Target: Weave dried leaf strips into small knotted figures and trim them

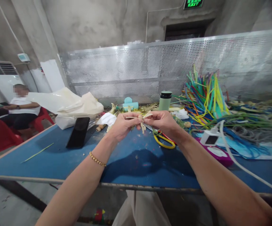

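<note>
Both of my hands meet above the middle of the blue table (136, 171). My left hand (124, 126) pinches a small piece of pale, flat plant strips (143, 128), with short ends sticking out. From the other side my right hand (162, 121) has its thumb and forefinger closed on the same piece. How the strips cross is too small to make out. Just below my right hand lie scissors with yellow handles (166, 145), beside something red. A green tumbler with a black lid (165, 99) stands behind that hand.
Left lie a black phone (78, 133), a loose green strip (38, 152) and pale plastic bags (79, 105). Colourful strips (206, 97), cord bundles (242, 128) and a white plug block with a cable (210, 137) are on the right. A perforated metal panel (126, 72) stands behind. A person sits far left.
</note>
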`<state>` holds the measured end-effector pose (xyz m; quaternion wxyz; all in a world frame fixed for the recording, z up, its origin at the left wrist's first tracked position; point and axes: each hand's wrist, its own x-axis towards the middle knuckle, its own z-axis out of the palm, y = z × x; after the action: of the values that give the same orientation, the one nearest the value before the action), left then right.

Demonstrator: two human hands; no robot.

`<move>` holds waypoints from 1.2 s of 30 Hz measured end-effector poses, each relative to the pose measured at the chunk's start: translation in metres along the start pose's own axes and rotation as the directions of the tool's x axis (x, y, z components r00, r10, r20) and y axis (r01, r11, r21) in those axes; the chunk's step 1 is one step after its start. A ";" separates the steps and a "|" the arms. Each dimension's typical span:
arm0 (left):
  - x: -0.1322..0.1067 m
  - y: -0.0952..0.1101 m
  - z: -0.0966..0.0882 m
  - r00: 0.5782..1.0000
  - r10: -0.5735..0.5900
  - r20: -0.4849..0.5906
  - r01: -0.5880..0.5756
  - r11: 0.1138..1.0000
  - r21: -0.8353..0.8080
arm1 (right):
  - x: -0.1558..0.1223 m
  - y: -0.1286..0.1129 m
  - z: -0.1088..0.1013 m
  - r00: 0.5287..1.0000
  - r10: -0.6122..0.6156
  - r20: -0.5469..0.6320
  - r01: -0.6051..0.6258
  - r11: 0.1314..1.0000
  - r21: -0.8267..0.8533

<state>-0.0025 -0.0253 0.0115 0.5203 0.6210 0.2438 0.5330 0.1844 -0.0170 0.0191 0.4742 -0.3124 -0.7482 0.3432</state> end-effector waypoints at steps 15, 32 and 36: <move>0.007 -0.013 0.000 0.960 0.190 -0.206 -0.094 0.910 0.403 | -0.011 -0.007 0.016 0.897 -0.385 0.218 0.384 0.431 -0.817; -0.001 -0.009 -0.001 0.992 0.033 0.119 -0.085 0.884 0.460 | -0.001 -0.008 -0.008 0.929 -0.356 0.099 0.346 0.747 -0.568; -0.003 -0.004 0.001 0.977 -0.064 0.202 0.029 0.984 0.173 | 0.000 -0.011 -0.014 0.996 -0.083 0.034 0.088 0.967 -0.237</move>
<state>-0.0013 -0.0274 0.0067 0.5005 0.7091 0.2473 0.4307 0.1961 -0.0202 0.0323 0.4387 -0.3306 -0.8023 0.2336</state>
